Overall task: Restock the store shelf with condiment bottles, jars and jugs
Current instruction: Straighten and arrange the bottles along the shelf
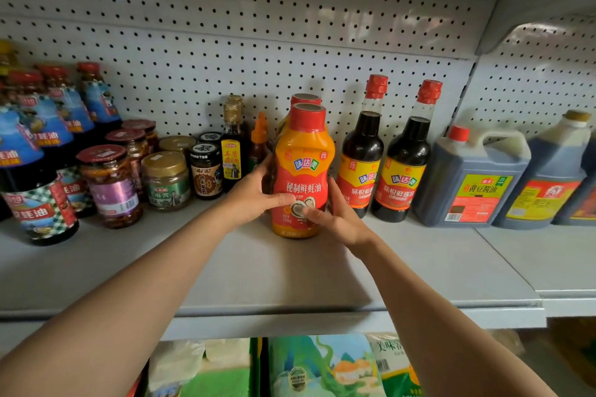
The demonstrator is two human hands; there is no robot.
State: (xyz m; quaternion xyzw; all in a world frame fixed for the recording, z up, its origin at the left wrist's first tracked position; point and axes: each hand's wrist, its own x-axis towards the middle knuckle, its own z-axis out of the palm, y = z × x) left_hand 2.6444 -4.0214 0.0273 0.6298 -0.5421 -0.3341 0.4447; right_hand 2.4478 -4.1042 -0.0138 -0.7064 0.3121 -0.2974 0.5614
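Grey pegboard shelf [290, 267], mid-restock; both hands on one squeeze bottle.

Orange-red oyster sauce bottle [301, 171] stands upright, cap up, a twin directly behind it. Left hand [254, 196] curls round its left flank, right hand [335, 216] round its right, thumbs across the label; equal reach. Small sauce bottles [233, 145] just beside on the left, soy sauce bottles [361, 151] close on the right. Bare shelf lies only toward the front edge; likely just a nudge straight back.

Orange-red squeeze bottle [301, 171] upright on grey shelf [290, 274], red cap up, twin behind.
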